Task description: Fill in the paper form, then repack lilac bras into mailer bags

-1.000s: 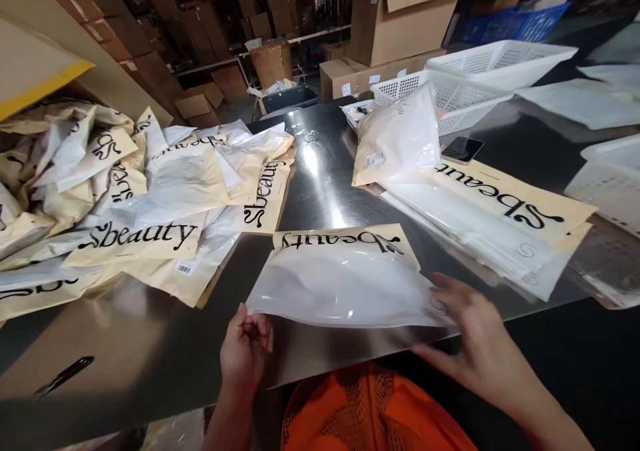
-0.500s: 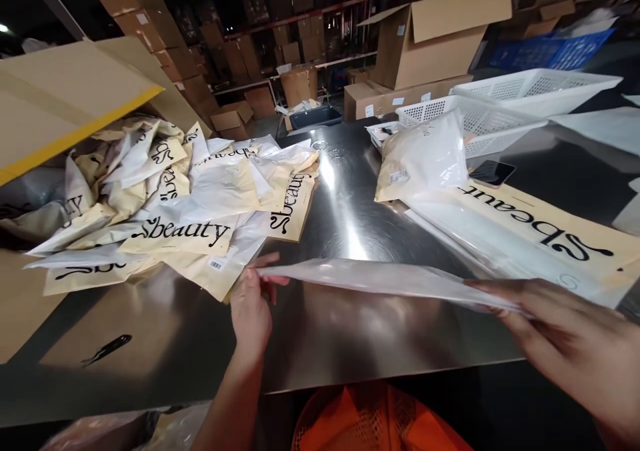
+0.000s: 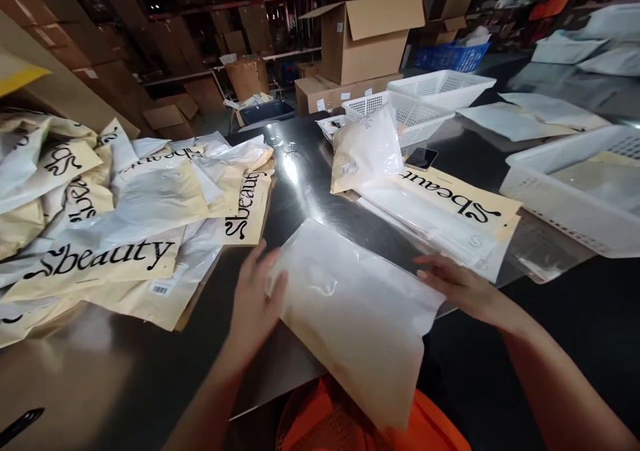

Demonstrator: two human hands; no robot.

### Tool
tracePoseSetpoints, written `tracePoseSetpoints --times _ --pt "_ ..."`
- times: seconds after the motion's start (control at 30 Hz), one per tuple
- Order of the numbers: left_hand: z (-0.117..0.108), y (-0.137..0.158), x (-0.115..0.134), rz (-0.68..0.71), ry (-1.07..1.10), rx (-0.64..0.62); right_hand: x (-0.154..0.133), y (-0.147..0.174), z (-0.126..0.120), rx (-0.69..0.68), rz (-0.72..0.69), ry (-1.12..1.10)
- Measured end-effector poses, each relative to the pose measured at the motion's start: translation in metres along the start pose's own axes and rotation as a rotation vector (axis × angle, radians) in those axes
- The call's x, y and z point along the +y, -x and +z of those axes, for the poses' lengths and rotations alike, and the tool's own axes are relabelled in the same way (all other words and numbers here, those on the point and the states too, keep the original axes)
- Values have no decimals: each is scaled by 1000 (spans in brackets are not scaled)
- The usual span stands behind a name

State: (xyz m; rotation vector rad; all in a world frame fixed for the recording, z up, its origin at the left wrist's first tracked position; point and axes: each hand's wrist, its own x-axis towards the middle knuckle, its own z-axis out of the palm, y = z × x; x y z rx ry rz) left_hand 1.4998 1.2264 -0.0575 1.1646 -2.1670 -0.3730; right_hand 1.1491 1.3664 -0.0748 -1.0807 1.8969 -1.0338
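A frosted white plastic bag (image 3: 350, 311) lies slanted in front of me, its lower end hanging past the table's front edge. My left hand (image 3: 257, 298) holds its left edge, thumb on the near side and fingers partly behind. At the right corner is my right hand (image 3: 460, 290), fingers stretched apart; whether they touch the plastic I cannot tell. Left of my hands sits a heap of packed cream and white bags (image 3: 107, 258) printed "Sbeauty". To the right lies a stack of flat printed bags (image 3: 450, 201), with a plump filled bag (image 3: 367, 148) at its far end.
A phone (image 3: 423, 158) lies behind the flat stack. White perforated baskets (image 3: 440, 84) stand at the back, and another white basket (image 3: 565, 218) is at the right. An open cardboard box (image 3: 370, 48) stands beyond the metal table (image 3: 295, 198). A black tool (image 3: 23, 424) lies lower left.
The plastic bag, stretched edge-on between both hands before, now shows its broad face and slopes down toward me. My right hand has moved left and its fingers have opened. The view has turned right.
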Motion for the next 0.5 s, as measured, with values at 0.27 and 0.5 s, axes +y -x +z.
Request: tracePoseSetpoints --times 0.27,0.5 --pt "69 109 12 45 -231 -258 64 99 70 341 616 -777" --pt "104 116 -13 33 -74 -77 30 98 90 -44 317 -823"
